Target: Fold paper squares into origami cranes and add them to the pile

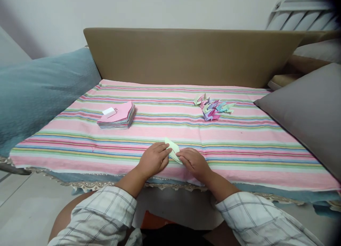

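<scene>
A pale green folded piece of origami paper [173, 148] lies near the front of the striped cloth, between my two hands. My left hand [155, 157] has its fingers closed on the paper's left edge. On the paper's lower right edge, my right hand [195, 162] pinches with thumb and fingers. The paper is narrow and pointed, with a crease down its middle. To the left stands a stack of coloured paper [117, 117], pink on top. Beyond my right hand sits a small heap of folded paper cranes [211, 107] in several colours.
A white slip [109, 111] rests on the stack. The striped cloth [165, 104] covers a sofa seat with a brown backrest [186, 58]. A blue cushioned armrest [48, 86] bounds the left, a grey pillow [306, 114] the right. Lace trim [170, 186] runs along the front edge.
</scene>
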`<action>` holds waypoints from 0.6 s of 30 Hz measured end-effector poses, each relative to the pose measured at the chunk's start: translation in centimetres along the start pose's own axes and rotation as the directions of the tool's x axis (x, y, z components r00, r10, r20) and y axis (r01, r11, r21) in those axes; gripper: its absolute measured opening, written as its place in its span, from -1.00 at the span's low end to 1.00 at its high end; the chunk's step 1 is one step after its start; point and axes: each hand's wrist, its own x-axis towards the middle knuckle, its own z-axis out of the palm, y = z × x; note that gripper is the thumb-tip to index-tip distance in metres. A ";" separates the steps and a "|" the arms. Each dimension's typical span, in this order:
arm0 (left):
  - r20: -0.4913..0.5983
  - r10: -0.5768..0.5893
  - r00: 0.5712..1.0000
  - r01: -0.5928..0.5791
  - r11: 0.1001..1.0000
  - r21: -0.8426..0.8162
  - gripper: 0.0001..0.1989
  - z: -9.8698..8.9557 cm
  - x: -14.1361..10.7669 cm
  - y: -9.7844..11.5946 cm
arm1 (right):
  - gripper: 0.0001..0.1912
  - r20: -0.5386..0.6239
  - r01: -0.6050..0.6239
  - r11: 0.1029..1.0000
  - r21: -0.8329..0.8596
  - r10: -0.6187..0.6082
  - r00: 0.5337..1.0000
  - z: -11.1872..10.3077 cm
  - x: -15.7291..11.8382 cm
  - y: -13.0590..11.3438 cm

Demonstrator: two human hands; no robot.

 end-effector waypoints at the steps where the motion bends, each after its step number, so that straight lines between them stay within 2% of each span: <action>1: -0.015 -0.022 1.000 0.022 1.000 -0.014 -0.73 0.1 0.1 0.1 | -0.76 0.009 -0.021 1.000 0.004 0.021 1.000 0.1 0.2 0.1; 7: -0.073 -0.136 0.988 0.132 0.990 -0.056 -0.78 0.6 0.5 0.3 | -0.82 0.094 -0.032 0.999 0.039 0.028 0.995 0.1 0.7 0.7; 11: -0.040 -0.140 0.989 0.137 0.989 -0.056 -0.76 0.6 0.5 0.2 | -0.80 0.135 0.031 0.997 0.071 -0.040 0.990 -0.3 0.7 1.0; 18: -0.001 -0.135 0.991 0.135 0.990 -0.052 -0.73 0.6 0.3 0.1 | -0.72 0.200 0.094 0.995 0.025 -0.097 0.975 -1.0 0.2 1.1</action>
